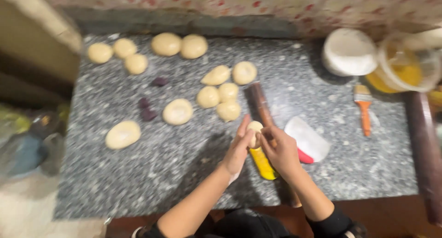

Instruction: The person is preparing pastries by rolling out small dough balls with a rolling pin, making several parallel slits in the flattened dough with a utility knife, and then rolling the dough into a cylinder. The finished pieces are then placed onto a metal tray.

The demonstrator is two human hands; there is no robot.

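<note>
Grey speckled stone counter (138, 182), widest of all, running from a tan wall at left to a dark wooden edge at right, backed by a pale tiled wall with red marks. Long dark rolling pin (424, 159) lying along the right edge. White lidded tub (348, 51) at the far right corner, just beside a clear tub of yellow filling (403, 67). Second dark rolling pin (258, 104) near the middle, lying away from the body, passing behind the hands. White scraper with a red edge (307, 139) just right of the hands, flat on the stone. Brush with an orange handle (364, 106) farther right, well apart from the scraper. Yellow tool (263, 164) lying on the stone under the hands, kind not clear through the blur.

Left hand (238, 148) raised above the counter, fingers cupped around a dough ball (254, 132), thumb against it. Right hand (281, 150) closed in from the other side, fingertips pinching the same ball. Ball held between both hands, off the stone, above the yellow tool.

Pale dough pieces scattered over the far and left part: two large rounds (179, 45) touching at the back, three smaller ones (119, 53) at the far left corner, a cluster of five (223, 90) near the pin, one flattened round (177, 111) alone, one oval (122, 134) nearest the left edge. Small purple lumps (148, 110), smallest of all, between the oval and the cluster.
</note>
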